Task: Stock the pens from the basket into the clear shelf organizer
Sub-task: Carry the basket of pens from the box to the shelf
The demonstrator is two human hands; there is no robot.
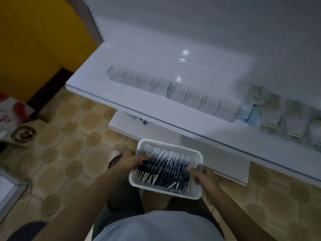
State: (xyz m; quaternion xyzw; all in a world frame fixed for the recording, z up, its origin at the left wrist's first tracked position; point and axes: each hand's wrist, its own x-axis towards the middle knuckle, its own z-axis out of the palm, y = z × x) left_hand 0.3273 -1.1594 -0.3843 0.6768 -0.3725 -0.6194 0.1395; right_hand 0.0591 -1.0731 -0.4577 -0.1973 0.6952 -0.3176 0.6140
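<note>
A white plastic basket [175,147] is held in the air in front of me, below the shelf edge. It is full of dark pens [165,169] in clear wrappers, lying side by side. My left hand [129,160] grips the basket's left rim, thumb over the pens. My right hand [205,176] grips the right rim at a grey handle. On the white shelf above, the clear shelf organizer [173,92] runs diagonally as a row of several see-through compartments, and no pens show in it.
The white shelf [142,105] has a lower shelf [121,126] under it. Stacks of packaged goods [281,117] and a blue packet [250,110] sit right of the organizer. Patterned floor tiles lie below, a yellow wall at upper left, a box and a round tin at left.
</note>
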